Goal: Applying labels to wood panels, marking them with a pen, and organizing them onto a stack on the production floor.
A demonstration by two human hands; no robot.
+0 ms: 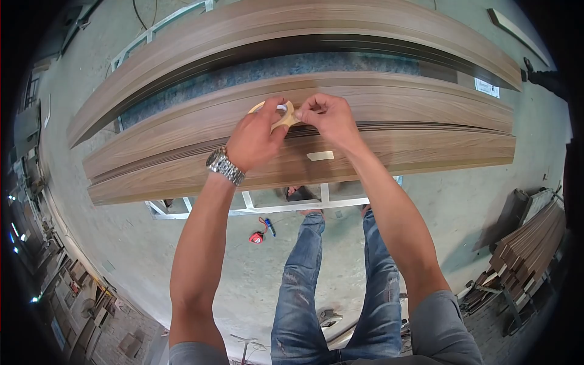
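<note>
My left hand (258,135) grips a roll of cream masking tape (286,120) above the wood-grain boards, a steel watch on that wrist. Right beside it, my right hand (328,118) pinches the tape at the roll's right side, thumb and fingertips together. Below both hands lie long brown wood-grain boards (401,149), set edge to edge with a dark grooved seam between them. A short strip of masking tape (320,156) is stuck to the nearer board, just below my right hand.
Another long board (292,24) lies farther off, past a gap. A pale metal frame (255,210) supports the boards. On the floor are a red tape measure (256,237) and a blue pen (269,227). Stacked brown strips (526,246) stand at right; a person's dark sleeve (544,79) shows far right.
</note>
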